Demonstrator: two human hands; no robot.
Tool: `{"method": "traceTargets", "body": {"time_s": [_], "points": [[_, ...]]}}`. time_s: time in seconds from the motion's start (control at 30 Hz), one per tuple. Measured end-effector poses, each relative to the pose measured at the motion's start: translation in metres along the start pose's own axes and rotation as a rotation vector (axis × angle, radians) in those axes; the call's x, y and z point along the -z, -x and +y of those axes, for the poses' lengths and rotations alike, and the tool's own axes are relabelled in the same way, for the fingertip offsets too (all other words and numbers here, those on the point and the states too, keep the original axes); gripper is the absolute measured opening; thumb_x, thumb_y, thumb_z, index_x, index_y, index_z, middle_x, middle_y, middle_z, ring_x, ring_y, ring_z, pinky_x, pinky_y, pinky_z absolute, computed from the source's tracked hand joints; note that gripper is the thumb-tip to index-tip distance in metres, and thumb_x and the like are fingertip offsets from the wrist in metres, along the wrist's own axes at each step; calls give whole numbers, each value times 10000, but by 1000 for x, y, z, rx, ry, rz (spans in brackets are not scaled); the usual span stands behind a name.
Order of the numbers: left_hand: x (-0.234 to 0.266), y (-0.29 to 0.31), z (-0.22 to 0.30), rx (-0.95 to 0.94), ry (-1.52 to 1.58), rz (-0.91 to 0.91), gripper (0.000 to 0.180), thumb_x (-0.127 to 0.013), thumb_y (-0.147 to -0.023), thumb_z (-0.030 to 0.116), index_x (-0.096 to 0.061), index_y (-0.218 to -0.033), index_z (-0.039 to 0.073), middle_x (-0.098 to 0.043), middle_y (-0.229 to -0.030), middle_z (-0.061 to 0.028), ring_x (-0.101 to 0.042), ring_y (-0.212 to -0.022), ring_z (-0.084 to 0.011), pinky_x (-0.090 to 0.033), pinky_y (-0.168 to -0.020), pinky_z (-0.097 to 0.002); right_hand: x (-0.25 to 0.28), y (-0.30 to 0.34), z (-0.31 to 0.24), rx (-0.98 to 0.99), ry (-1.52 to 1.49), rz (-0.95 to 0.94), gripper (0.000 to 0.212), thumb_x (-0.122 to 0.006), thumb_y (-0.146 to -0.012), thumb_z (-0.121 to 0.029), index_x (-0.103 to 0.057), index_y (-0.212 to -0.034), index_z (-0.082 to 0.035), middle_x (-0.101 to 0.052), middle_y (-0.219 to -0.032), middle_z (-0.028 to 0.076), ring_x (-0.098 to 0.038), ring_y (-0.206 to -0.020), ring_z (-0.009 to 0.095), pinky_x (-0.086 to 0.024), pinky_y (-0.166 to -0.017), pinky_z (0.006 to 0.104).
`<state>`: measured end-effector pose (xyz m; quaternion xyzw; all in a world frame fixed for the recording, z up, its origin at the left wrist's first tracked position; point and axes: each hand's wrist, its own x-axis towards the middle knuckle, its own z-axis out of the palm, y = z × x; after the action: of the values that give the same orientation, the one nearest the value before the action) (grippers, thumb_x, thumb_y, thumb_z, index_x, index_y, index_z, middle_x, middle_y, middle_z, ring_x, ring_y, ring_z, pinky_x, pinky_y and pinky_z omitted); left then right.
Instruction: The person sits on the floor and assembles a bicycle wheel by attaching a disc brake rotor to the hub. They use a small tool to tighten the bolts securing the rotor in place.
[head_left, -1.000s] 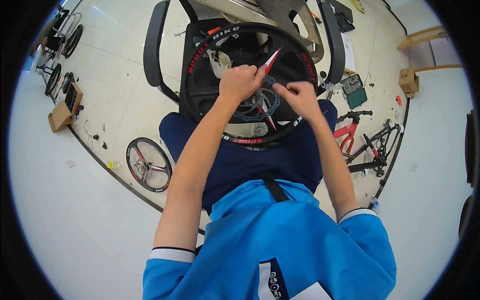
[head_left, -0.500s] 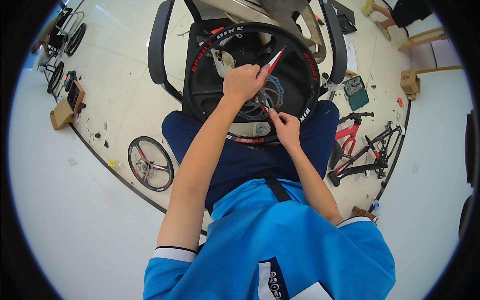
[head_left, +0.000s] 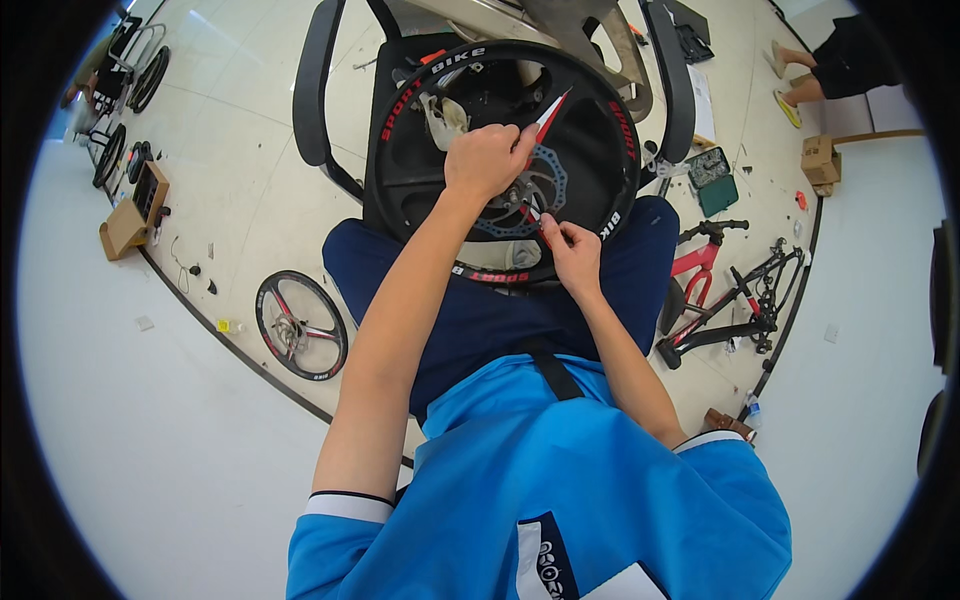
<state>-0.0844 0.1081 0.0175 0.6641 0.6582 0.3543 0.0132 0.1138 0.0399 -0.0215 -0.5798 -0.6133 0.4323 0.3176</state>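
Note:
A black wheel (head_left: 388, 160) with a blue-silver brake disc (head_left: 560, 178) around its hub lies flat on a chair seat, its near rim over my lap. My left hand (head_left: 487, 165) is closed over the disc's upper left, thumb and fingers together at a pointed red-and-white sticker (head_left: 549, 118) along the upper-right spoke. Near the hub, my right hand (head_left: 573, 255) pinches a thin red-and-white piece (head_left: 536, 212). Whether that piece joins the sticker cannot be told. A crumpled whitish wad (head_left: 445, 122) shows through the wheel's left opening.
Chair armrests (head_left: 312, 90) flank the wheel. Another wheel (head_left: 302, 326) lies on the floor at left, bike frames (head_left: 735, 295) at right. An open green case (head_left: 714, 185) and cardboard boxes (head_left: 820, 162) are farther right. Another person's legs (head_left: 800, 85) stand at the upper right.
The other person's legs at the upper right have shifted and more of them shows. Both my hands stay almost in place, with only a slight shift of the left one upward.

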Motion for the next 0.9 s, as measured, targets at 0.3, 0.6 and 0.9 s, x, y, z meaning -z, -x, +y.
{"method": "traceTargets", "body": {"time_s": [0.3, 0.6, 0.9], "points": [[-1, 0, 0, 19, -8, -1, 442, -605, -992, 378, -674, -676, 77, -649, -654, -136, -652, -603, -351, -501, -537, -457, -4, 7, -8, 2, 32, -8, 605, -722, -957, -431, -508, -660, 51, -362, -530, 50, -339, -529, 115, -324, -493, 325], [-1, 1, -2, 9, -13, 9, 434, -610, -988, 373, -675, -675, 79, -653, -652, -141, -659, -603, -345, -507, -537, -455, 37, -32, -22, 132, 317, -292, 638, -718, -910, -534, -625, -661, 46, -498, -517, 154, -486, -463, 253, -397, -497, 396], [0, -1, 1, 13, -18, -2, 429, -609, -987, 373, -674, -678, 83, -662, -664, -139, -666, -612, -343, -513, -543, -458, 58, -89, -90, 588, 467, -403, 604, -760, -847, -507, -571, -604, 13, -535, -569, 168, -524, -540, 357, -413, -529, 440]]}}
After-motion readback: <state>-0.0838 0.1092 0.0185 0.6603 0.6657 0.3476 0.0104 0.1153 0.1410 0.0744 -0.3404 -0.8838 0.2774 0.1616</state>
